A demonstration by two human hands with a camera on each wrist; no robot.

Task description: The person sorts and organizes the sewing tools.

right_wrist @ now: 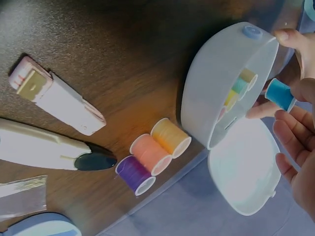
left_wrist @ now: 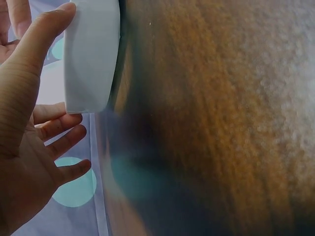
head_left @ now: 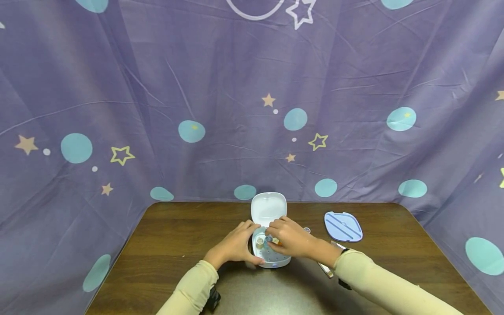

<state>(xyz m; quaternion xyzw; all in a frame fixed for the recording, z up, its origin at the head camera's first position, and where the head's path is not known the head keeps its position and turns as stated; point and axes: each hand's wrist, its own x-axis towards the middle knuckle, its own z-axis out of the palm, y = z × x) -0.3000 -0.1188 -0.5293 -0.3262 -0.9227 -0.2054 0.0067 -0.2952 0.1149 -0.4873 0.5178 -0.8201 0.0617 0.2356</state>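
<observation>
A small white sewing box (head_left: 275,264) stands on the table with its lid (head_left: 269,208) raised at the back. My left hand (head_left: 233,245) holds the box at its left side, thumb at the front and fingertips toward the back. Over the box, my right hand (head_left: 293,238) pinches a blue thread spool (right_wrist: 279,94) between thumb and fingers. Inside the box stand several spools (right_wrist: 240,87), among them tan, light teal and yellow ones. Fingers partly hide the box's inside in the head view.
Right of the box lie purple (right_wrist: 134,174), pink (right_wrist: 150,154) and orange (right_wrist: 170,137) thread spools. Near them are a whitish tool with a gold-coloured part (right_wrist: 69,101), a white tool with a black tip (right_wrist: 49,147), a clear packet (right_wrist: 24,196) and a light-blue tray (head_left: 343,226).
</observation>
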